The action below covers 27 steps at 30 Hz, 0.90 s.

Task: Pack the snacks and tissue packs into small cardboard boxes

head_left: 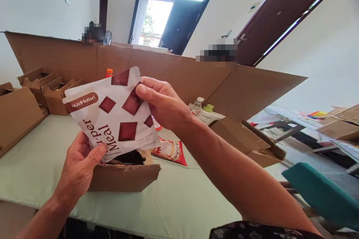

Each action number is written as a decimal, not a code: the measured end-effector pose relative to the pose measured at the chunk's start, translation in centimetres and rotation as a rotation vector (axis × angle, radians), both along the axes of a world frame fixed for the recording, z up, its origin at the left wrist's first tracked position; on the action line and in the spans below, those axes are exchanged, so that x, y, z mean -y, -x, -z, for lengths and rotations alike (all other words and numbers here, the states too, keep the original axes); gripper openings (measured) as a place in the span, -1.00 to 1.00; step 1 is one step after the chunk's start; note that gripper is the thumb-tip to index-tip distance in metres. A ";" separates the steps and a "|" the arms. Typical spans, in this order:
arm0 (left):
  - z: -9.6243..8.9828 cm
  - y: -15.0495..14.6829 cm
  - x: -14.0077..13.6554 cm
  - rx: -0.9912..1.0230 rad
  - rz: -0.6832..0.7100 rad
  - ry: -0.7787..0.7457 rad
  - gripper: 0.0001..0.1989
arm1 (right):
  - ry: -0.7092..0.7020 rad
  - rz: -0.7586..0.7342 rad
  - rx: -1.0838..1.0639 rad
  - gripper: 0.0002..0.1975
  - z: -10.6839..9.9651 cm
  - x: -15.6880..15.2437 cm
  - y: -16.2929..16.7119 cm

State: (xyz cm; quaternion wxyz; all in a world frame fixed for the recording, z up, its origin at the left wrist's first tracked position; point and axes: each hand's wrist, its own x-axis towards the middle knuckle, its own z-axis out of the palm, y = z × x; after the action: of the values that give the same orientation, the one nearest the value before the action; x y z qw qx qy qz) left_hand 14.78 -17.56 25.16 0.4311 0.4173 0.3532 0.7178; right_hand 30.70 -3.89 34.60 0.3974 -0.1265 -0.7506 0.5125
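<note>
The left hand (80, 164) pinches the lower corner of a white pouch (112, 114) with brown squares; the right hand (162, 102) grips its upper edge — both closed on it, holding it tilted above an open cardboard box (126, 175) on the green table (174, 201). Just behind lies a red packet (171, 151) — farther back, a cardboard wall (182, 74).

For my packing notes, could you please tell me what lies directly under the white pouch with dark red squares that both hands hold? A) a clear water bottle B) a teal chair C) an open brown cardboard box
C: the white pouch with dark red squares, gripped by the left hand and right hand, sits over the open brown cardboard box on the pale green table.
</note>
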 end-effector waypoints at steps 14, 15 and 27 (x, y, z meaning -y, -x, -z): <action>-0.2 2.9 0.8 -0.922 0.036 0.144 -0.52 | -0.194 0.540 -0.052 -0.85 6.4 2.1 -7.2; -0.3 3.2 0.7 -1.131 0.120 0.180 -0.56 | -0.276 0.576 -0.029 -0.88 6.6 2.0 -7.9; 1.1 3.7 1.4 -1.698 0.411 0.208 -0.80 | -0.697 0.537 0.268 -0.76 8.9 2.3 -6.9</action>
State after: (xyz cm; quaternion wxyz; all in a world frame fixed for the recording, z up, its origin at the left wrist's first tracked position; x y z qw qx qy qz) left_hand 11.07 -18.99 24.01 0.1794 0.8241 0.5359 0.0374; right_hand 37.64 -6.21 25.68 0.4345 -0.2407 -0.8635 0.0874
